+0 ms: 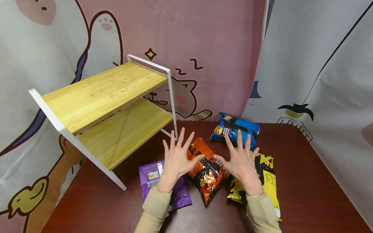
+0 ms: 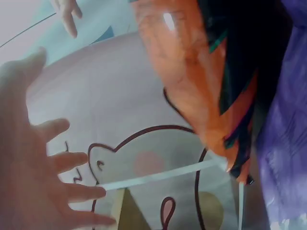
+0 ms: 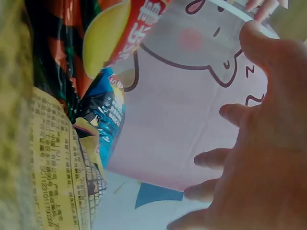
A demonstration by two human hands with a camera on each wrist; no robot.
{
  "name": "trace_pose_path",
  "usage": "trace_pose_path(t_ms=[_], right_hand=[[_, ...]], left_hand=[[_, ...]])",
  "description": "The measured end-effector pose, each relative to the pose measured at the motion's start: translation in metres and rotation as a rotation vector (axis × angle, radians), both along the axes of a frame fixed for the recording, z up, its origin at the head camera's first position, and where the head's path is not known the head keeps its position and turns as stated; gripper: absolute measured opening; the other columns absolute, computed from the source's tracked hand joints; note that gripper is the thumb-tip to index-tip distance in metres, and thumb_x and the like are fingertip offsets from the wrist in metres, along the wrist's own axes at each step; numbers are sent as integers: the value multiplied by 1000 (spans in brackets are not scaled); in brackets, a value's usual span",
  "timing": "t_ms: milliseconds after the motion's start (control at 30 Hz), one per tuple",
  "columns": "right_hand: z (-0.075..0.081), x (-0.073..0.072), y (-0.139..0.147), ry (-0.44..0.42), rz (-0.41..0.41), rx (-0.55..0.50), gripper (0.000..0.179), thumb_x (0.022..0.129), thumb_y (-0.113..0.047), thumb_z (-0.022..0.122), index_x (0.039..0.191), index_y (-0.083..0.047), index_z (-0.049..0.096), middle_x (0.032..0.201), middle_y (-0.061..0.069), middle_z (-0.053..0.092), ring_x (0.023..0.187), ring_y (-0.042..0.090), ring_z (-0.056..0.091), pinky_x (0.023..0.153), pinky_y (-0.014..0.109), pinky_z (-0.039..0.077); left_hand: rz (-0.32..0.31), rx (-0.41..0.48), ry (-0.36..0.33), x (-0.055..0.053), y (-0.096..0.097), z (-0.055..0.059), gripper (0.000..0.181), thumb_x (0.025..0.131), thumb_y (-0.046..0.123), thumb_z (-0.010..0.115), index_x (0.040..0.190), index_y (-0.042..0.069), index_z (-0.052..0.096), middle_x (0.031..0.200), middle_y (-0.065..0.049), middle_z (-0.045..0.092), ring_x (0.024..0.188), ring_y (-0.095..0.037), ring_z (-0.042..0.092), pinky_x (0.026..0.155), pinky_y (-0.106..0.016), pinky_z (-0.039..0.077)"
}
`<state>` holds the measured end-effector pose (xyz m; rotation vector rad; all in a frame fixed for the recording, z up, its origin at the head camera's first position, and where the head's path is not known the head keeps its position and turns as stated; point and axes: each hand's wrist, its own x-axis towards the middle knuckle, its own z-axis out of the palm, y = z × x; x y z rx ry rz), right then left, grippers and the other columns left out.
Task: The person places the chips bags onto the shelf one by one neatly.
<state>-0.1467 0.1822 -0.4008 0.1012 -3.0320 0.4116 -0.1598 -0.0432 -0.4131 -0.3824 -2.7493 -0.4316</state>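
Note:
Both hands hover with fingers spread above several chip bags on a dark red-brown table. My left hand (image 1: 176, 158) is over the gap between a purple bag (image 1: 150, 186) and an orange-and-black bag (image 1: 205, 171), holding nothing. Likewise empty, my right hand (image 1: 241, 163) is above a yellow bag (image 1: 269, 184), its thumb towards the orange one. Behind them lies a blue bag (image 1: 237, 127). In the left wrist view, the orange bag (image 2: 180, 62) stands apart from the left hand (image 2: 38, 158). The right wrist view shows the right hand (image 3: 268, 139) clear of the yellow bag (image 3: 57, 163).
A two-tier rack with wooden shelves (image 1: 105, 90) and a white frame stands at the left on the table (image 1: 306, 181). Behind hangs a pink and white cartoon curtain (image 1: 204, 42); pale fabric (image 1: 335, 71) hangs along the right side.

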Motion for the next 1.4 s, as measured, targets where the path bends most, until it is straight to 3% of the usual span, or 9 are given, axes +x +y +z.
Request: trace_pose_path(t_ms=[233,500,733,800,933,1033,1133,1300,1400], right_hand=[[3,5,1,157,171,-5,76,85,-37,68,148,-15,32,152,25,28,139,49,25,107,67,23],[0,7,3,353,404,46,54,78,-21,77,125,-3,58,124,22,59,110,38,60,90,50,50],[-2,7,0,415,573,117,44,75,-20,79,114,-4,65,112,14,65,98,28,63,84,43,53],[-3,7,-2,424,602,136,44,74,-19,80,113,-6,66,110,12,65,96,27,63,83,42,53],[-5,7,-4,416,640,153,42,72,-19,80,110,-8,66,108,9,65,94,25,61,81,41,53],[-7,9,-5,379,640,164,41,73,-22,81,109,-10,67,108,8,65,96,25,61,81,42,53],[-9,11,-6,337,637,185,42,73,-25,80,110,-11,67,109,8,65,98,26,61,82,43,53],[-11,16,-9,274,662,198,45,74,-32,79,112,-13,66,110,7,64,97,25,61,80,41,53],[-12,21,-11,228,678,208,47,76,-39,76,114,-13,65,111,7,63,99,25,60,79,40,53]], left_hand=[[21,139,460,5,-28,23,49,81,30,72,124,11,60,110,-11,70,100,-29,65,78,-39,55],[140,393,832,28,-72,65,17,85,10,66,97,-3,68,88,-17,70,75,-32,62,66,-39,52],[419,598,1113,48,-101,94,14,82,5,67,90,-6,63,78,-25,60,70,-38,54,67,-23,38],[534,647,1109,56,-109,99,18,84,10,67,92,-6,62,82,-26,58,74,-36,53,71,-18,34],[716,718,1012,66,-126,105,28,86,24,66,99,0,62,84,4,52,83,-10,50,75,-16,33],[752,714,913,71,-137,106,37,87,31,65,104,-2,62,92,25,37,87,4,41,77,-17,33],[738,682,850,73,-142,105,41,88,31,63,104,-7,63,88,27,38,82,-4,49,77,-13,32],[715,644,836,72,-143,103,41,90,29,60,96,-12,62,75,-12,60,74,-35,58,72,-6,28],[717,638,837,71,-142,103,40,90,26,58,93,-13,60,82,-28,61,75,-37,60,73,-5,29]])
